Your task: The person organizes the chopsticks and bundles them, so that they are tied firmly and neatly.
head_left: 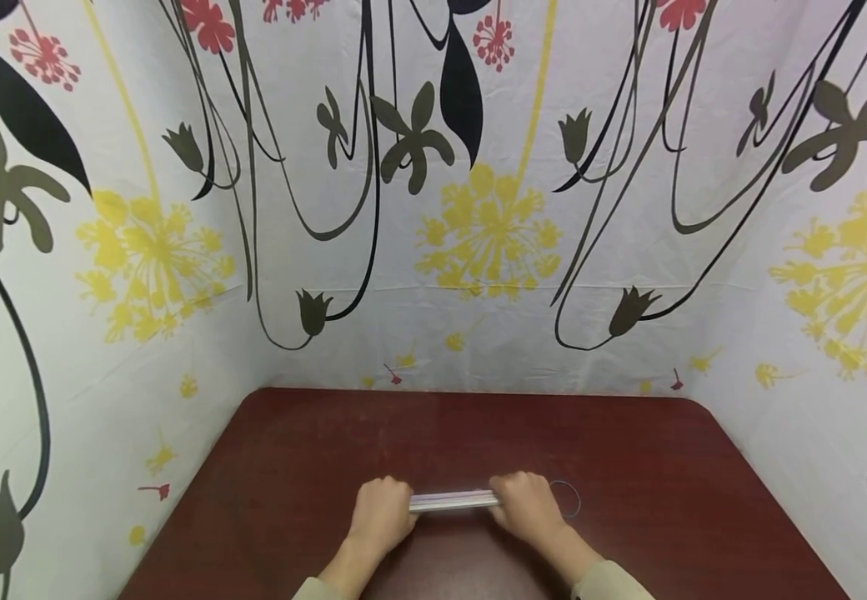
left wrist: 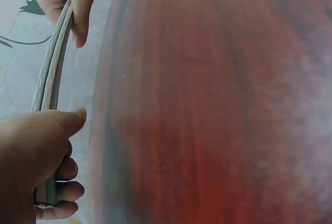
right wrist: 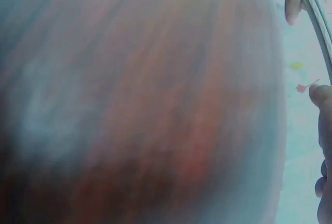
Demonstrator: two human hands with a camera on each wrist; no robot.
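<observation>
Between the two hands, a stack of thin, flat, pale layers [head_left: 454,501] is seen edge-on above the table. My left hand [head_left: 383,517] grips its left end, and my right hand [head_left: 527,510] grips the right end. In the left wrist view the stack [left wrist: 52,68] bows slightly, and its near end sticks out below the curled fingers [left wrist: 67,190]. The right wrist view catches only part of the stack [right wrist: 317,19] at its right edge. I cannot tell what kind of thing the stack is.
A dark red-brown table [head_left: 471,433] with rounded far corners lies below. Just right of the right hand is a thin, round loop [head_left: 579,502] on the tabletop. Flower-printed white cloth [head_left: 433,333] hangs behind the table and along both sides.
</observation>
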